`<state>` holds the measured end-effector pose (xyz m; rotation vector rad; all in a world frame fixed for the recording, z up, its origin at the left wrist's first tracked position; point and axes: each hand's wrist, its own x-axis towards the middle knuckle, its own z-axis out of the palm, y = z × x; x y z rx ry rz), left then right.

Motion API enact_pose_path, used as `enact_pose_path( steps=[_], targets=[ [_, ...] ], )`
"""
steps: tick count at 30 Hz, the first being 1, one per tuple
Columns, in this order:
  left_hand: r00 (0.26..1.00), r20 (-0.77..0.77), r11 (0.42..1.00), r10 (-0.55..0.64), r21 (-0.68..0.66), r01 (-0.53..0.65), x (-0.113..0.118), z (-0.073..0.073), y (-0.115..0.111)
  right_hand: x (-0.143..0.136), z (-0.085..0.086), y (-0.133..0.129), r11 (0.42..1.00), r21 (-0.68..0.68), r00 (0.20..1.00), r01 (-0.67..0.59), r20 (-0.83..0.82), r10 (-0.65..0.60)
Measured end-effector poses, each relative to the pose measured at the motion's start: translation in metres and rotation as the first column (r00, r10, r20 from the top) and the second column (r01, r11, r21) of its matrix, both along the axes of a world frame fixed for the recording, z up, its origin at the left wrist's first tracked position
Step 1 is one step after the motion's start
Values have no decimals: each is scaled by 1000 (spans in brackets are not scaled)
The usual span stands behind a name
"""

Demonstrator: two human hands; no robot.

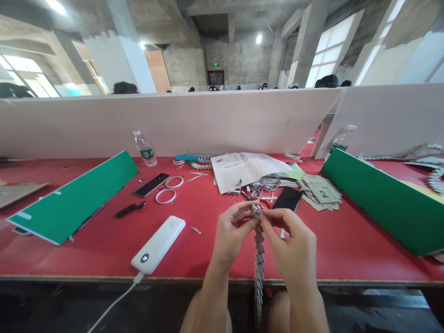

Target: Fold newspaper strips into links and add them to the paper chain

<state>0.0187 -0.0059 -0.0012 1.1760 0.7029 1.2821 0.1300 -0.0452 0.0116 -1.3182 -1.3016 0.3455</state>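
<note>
A long chain of folded paper links (259, 263) hangs from my fingers past the table's front edge, down between my knees. Its top end is pinched between my left hand (233, 231) and my right hand (289, 236), which meet above the red table. Both hands are closed, thumbs and fingertips pressed on the topmost folded links (256, 210). The fingertips partly cover that end. Just behind my hands lie a dark phone (287, 199) and a pile of folded paper strips (265, 184).
A white power bank (159, 245) with a cable, a phone (151, 185), tape rolls (166, 196) and a black-handled cutter (130, 209) lie left. A newspaper sheet (246, 169) and printed slips (322, 190) lie behind. Green boards (76, 199) flank both sides; a bottle (145, 149) stands at back.
</note>
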Motion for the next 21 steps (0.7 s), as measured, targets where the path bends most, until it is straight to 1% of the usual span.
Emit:
enact_pose_path(
  steps=[4,9,17,21],
  targets=[
    [998,-63,999,24,-23,-25,-2,-2,-1,-3,0,1,1000,11,999,29,29,-29],
    [991,-128,999,43,8,-43,-2,-2,-1,-3,-2,4,1000,12,999,19,34,-19],
    [975,-214,997,60,54,-50,-3,-5,0,3,-5,6,996,-89,1000,-5,8,5],
    [975,-213,997,67,57,-56,-3,-3,-1,4,-4,6,992,-124,1000,-22,-5,21]
  ],
)
